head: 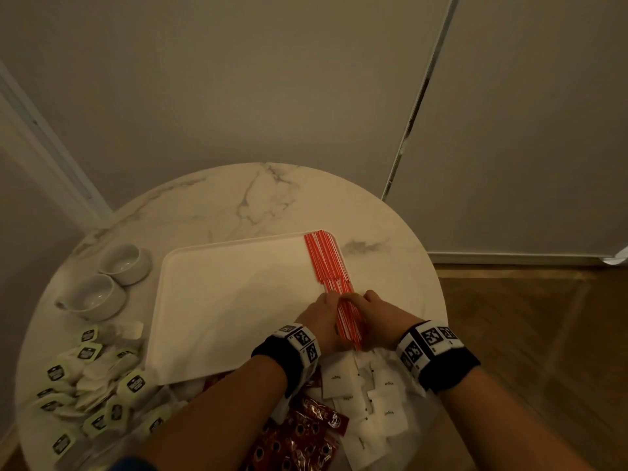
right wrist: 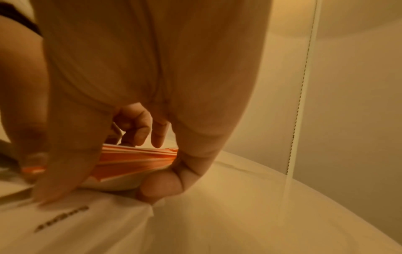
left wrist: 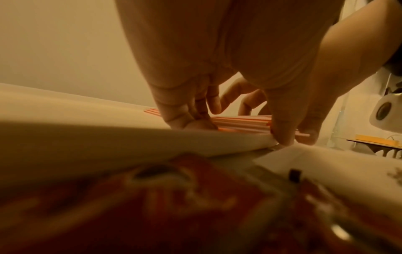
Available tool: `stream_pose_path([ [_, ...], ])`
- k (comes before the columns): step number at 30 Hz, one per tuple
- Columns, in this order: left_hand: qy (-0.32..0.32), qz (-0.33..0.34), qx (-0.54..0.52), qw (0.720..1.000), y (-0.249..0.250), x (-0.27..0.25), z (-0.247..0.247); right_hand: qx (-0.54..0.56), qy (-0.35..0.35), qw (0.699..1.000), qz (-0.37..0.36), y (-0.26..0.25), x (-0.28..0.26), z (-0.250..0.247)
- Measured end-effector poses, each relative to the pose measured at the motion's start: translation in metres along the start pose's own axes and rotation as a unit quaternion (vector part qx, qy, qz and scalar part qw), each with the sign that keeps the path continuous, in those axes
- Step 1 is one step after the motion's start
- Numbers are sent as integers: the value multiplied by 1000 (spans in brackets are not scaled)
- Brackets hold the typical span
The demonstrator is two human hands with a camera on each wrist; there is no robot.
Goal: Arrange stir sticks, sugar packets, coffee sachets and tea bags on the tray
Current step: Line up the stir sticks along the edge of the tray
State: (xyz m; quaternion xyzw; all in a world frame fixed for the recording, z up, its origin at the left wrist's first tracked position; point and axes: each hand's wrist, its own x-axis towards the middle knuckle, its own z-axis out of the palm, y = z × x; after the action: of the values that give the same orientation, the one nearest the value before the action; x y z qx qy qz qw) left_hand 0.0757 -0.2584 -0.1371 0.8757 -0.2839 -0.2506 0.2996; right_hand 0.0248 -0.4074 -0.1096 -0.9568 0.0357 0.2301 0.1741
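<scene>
While bracketing the red-and-white striped stir sticks (head: 329,263) on the white rectangular plastic tray (head: 217,300), gripping with left hand (head: 319,317) and right hand (head: 377,316), fingers curled.

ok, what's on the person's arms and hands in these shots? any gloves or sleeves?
No gloves: both hands, left and right, are bare, and so are the forearms. Each wrist carries a black band with a white block printed with square black-and-white markers; the right one matches. A bit of blue cloth shows at the bottom edge, maybe a sleeve.
</scene>
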Motion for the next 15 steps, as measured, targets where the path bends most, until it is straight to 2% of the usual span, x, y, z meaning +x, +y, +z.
stream_pose_path([
  [7, -17, -18, -19, 999, -3, 2, -2, 12, 4, 1000, 4, 3, 2, 1],
  [15, -2, -26, 31, 999, 3, 4, 6, -1, -12, 1000, 5, 3, 3, -1],
])
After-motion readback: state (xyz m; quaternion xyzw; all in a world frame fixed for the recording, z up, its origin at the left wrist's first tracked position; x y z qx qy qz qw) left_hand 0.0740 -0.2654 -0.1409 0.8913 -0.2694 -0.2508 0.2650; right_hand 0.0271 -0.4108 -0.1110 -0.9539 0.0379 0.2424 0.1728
